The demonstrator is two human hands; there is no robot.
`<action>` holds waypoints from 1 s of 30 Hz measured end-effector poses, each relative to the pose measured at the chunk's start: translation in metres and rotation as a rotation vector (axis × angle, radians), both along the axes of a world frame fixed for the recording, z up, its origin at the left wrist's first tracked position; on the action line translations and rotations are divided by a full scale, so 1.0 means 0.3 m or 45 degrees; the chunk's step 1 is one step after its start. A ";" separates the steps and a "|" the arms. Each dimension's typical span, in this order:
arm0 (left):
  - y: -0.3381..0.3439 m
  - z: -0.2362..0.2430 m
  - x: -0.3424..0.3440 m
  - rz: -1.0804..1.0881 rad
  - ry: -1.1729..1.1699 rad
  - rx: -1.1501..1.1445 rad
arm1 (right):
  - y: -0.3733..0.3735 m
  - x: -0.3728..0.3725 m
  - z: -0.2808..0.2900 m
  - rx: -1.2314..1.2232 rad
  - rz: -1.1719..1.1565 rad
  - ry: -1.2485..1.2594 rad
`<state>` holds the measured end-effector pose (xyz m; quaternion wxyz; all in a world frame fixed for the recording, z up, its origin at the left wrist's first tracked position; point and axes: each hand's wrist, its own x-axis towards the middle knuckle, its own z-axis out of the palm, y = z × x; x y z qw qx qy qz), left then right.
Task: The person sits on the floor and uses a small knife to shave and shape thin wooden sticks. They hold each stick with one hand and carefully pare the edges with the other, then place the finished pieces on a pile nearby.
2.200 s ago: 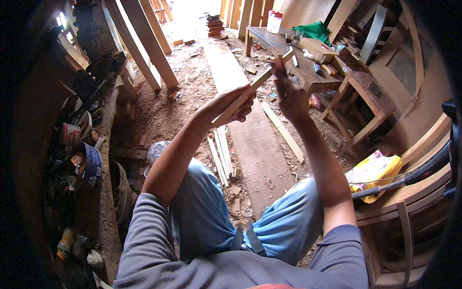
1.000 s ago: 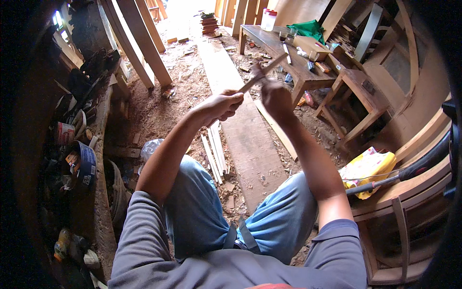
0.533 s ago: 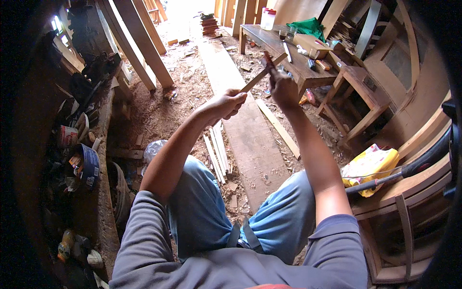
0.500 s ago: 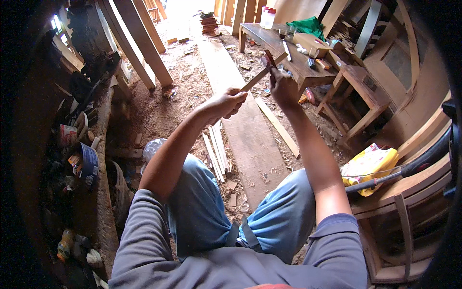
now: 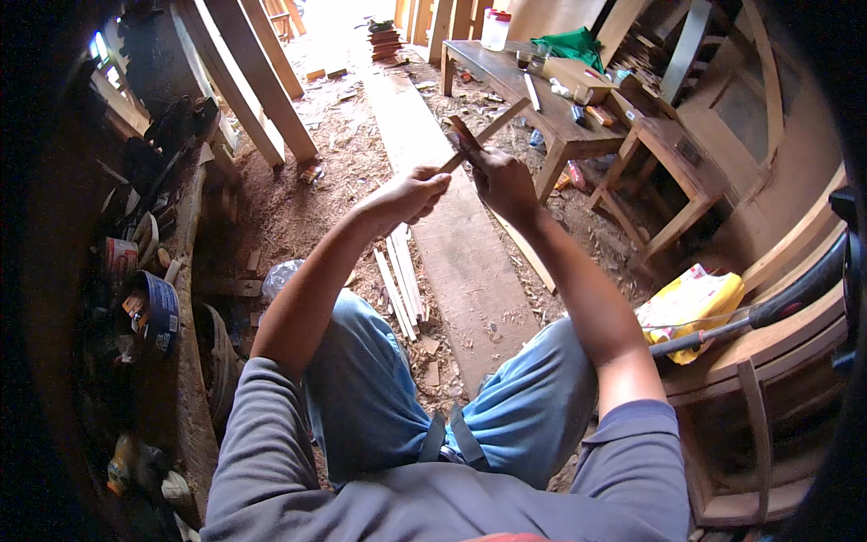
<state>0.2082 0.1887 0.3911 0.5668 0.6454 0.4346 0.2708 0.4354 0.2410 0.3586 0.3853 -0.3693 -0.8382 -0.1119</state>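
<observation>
My left hand [image 5: 414, 194] is closed around the near end of a thin wooden strip [image 5: 504, 119], which slants up and away to the right. Against the middle of that strip, my right hand [image 5: 506, 187] grips a small flat reddish-brown piece [image 5: 464, 134]; its exact kind does not show. The fingers of the right hand are mostly hidden behind its back. Both hands are close together, held out above a long wooden plank [image 5: 470, 257] on the floor.
Pale wooden strips [image 5: 404, 271] lie beside the plank among wood shavings. A low wooden table [image 5: 569, 126] stands at the far right, a small wooden stool frame [image 5: 677, 172] next to it. A yellow package [image 5: 691, 312] rests at right. Upright boards [image 5: 257, 81] lean at far left.
My right hand has slid along the strip toward my left hand, carrying the reddish-brown piece with it. The left hand keeps its hold and has shifted only slightly.
</observation>
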 end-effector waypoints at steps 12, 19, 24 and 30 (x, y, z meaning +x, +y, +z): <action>-0.012 -0.009 -0.002 -0.024 0.076 0.027 | 0.042 0.060 -0.004 -0.043 -0.307 -0.113; 0.008 -0.049 0.013 -0.049 0.069 -0.088 | 0.017 0.069 -0.026 0.018 -0.123 0.003; 0.006 -0.050 -0.018 -0.033 0.186 0.069 | 0.112 0.124 -0.080 -0.145 -0.588 -0.178; 0.020 -0.066 -0.044 0.070 0.072 0.040 | 0.146 0.517 -0.248 -0.566 -0.607 0.847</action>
